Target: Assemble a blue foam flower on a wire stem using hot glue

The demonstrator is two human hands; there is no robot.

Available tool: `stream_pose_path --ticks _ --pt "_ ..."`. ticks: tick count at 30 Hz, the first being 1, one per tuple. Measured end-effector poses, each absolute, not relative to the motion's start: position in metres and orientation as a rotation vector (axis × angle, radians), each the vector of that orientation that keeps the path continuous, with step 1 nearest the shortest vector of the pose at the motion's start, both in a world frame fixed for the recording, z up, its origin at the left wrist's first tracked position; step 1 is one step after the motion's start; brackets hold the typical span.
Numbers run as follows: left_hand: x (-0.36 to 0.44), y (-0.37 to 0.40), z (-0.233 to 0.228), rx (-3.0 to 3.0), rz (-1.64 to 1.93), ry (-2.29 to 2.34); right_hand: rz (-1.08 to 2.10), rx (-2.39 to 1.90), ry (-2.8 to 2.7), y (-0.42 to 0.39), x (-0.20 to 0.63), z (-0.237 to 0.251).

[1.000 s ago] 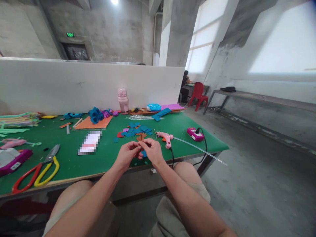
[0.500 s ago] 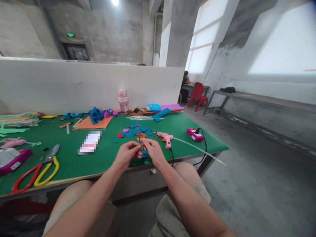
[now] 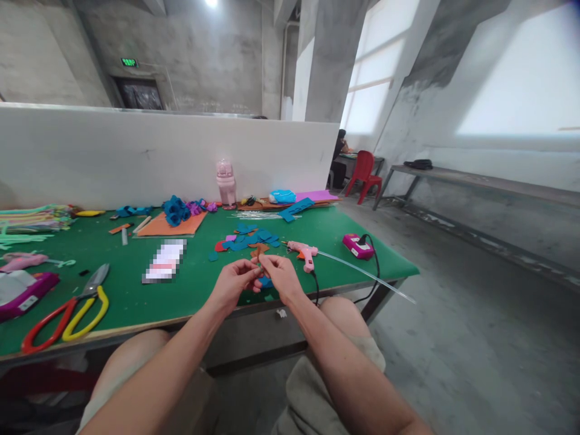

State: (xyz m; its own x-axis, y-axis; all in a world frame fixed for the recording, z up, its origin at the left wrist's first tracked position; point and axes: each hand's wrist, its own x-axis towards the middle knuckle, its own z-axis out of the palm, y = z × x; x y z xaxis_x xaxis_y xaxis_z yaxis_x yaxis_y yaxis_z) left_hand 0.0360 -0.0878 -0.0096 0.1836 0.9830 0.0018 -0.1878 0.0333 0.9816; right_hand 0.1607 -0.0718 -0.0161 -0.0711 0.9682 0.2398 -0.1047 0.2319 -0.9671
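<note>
Daylight is being poured in from the tall windows [image 3: 369,72] on the right, which are being blown out to plain white, and a ceiling lamp [image 3: 211,3] is being clipped into a glare spot at the top edge. The green table [image 3: 127,284] is being lit evenly, with only soft, faint shadows being cast. Straight lines are being bowed towards the frame edges by the wide lens. A small patch [image 3: 164,261] on the table is being pixelated, and distant detail is being rendered soft.
</note>
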Motion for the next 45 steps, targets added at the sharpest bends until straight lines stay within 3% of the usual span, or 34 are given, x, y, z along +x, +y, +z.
stream_pose_path --ticks 5,18,25,45 --pt "0.034 -0.087 -0.006 1.079 1.139 0.928 1.182 -0.930 -1.236 -0.072 0.163 -0.012" --pt "0.038 -0.086 -0.014 1.192 1.138 0.946 0.734 -1.032 -1.443 -0.073 0.156 -0.020" --pt "0.035 -0.085 -0.011 1.169 1.189 0.965 0.847 -1.025 -1.390 -0.070 0.160 -0.020" --pt "0.037 -0.085 -0.012 1.393 1.213 1.159 0.350 -1.093 -1.677 -0.081 0.161 -0.014"
